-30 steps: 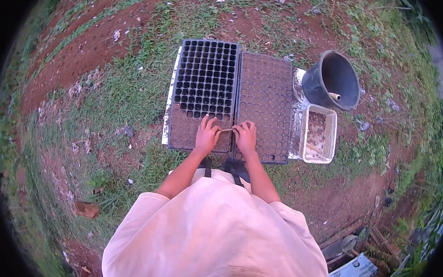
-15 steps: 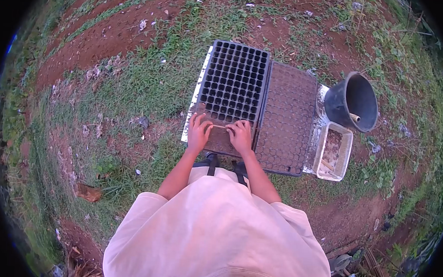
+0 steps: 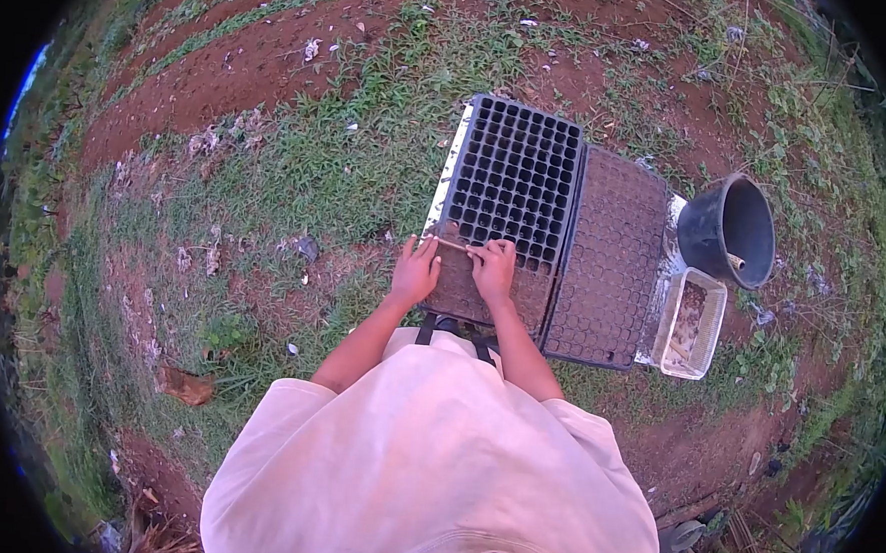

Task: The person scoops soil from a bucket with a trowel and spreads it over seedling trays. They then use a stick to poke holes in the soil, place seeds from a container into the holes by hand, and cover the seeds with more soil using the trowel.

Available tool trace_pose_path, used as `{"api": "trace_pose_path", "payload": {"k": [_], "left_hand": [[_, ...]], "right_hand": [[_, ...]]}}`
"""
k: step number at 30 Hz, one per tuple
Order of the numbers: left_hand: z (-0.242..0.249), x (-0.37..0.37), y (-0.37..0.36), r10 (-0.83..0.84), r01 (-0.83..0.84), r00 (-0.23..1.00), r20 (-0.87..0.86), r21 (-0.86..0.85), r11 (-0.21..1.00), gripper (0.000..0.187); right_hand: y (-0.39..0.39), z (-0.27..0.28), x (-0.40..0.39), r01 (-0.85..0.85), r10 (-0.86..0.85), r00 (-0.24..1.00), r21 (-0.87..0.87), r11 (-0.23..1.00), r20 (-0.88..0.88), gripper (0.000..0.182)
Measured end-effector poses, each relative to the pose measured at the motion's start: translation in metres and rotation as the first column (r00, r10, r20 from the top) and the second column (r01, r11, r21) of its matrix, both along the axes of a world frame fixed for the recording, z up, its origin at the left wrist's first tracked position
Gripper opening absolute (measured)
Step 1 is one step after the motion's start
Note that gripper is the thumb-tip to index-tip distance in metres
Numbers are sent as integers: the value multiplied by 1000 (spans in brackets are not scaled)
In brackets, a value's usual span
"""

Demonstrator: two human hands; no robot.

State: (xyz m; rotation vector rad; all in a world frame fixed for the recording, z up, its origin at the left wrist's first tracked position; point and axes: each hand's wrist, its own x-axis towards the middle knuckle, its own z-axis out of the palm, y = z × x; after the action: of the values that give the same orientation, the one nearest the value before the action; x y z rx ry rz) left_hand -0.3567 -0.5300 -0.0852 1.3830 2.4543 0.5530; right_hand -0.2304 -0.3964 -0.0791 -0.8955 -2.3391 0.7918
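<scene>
A thin stick (image 3: 452,244) spans the gap between my two hands, one end at each. My left hand (image 3: 416,271) is closed on its left end, at the left border of the near black seedling tray (image 3: 571,208). My right hand (image 3: 493,271) pinches the right end over the same tray. Dark soil (image 3: 462,288) covers the rows close to my body, while the far cells stand unfilled. The stick lies near the boundary between the two. Both hands hide part of the soil and some cells.
A second seedling tray (image 3: 611,255), filled with soil, adjoins on the right. Beyond it are a black bucket (image 3: 704,230), tipped toward the right, and a cream plastic basket (image 3: 708,335) with some soil inside. A white board (image 3: 449,172) shows under the trays. Grass (image 3: 297,189) surrounds them.
The view has shifted, so trays, bucket and basket appear farther right. Relative to the tray, my hands and the stick have moved left, and the stick now slants slightly.
</scene>
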Motion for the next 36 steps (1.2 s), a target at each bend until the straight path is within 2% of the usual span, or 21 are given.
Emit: {"api": "trace_pose_path", "payload": {"k": [5, 10, 18, 20, 23, 25, 28, 32, 35, 36], "left_hand": [[-1, -7, -1, -73, 71, 997, -13, -140, 988, 48], [7, -8, -1, -107, 97, 992, -64, -147, 984, 48], [6, -12, -3, -104, 99, 994, -15, -184, 978, 47], [7, -13, -2, -104, 98, 994, -20, -185, 978, 47], [11, -12, 0, -94, 90, 996, -10, -200, 976, 46], [12, -11, 1, -81, 81, 997, 5, -212, 974, 46], [12, -11, 1, -77, 81, 997, 24, -224, 971, 47], [7, -12, 1, -73, 81, 996, 43, -223, 972, 48], [7, -12, 0, -73, 82, 996, 46, -228, 970, 49], [9, -12, 0, -74, 84, 996, 51, -234, 969, 49]], "right_hand": [[0, -6, -10, 80, -80, 997, 55, 995, 3, 14], [3, -6, -18, 108, -110, 994, 69, 992, 24, 14], [6, -7, -22, 170, -174, 983, 67, 983, 65, 8], [5, -6, -22, 169, -174, 983, 66, 983, 65, 8], [5, -6, -20, 78, -82, 995, 74, 994, 50, 12], [5, -9, -21, 165, -174, 982, 116, 979, 70, 11], [4, -10, -21, 217, -226, 970, 106, 970, 85, 11], [3, -5, -21, 123, -127, 991, 100, 987, 39, 10], [1, -6, -22, 153, -165, 982, 129, 980, 88, 10], [1, -8, -24, 218, -230, 970, 134, 967, 83, 11]]}}
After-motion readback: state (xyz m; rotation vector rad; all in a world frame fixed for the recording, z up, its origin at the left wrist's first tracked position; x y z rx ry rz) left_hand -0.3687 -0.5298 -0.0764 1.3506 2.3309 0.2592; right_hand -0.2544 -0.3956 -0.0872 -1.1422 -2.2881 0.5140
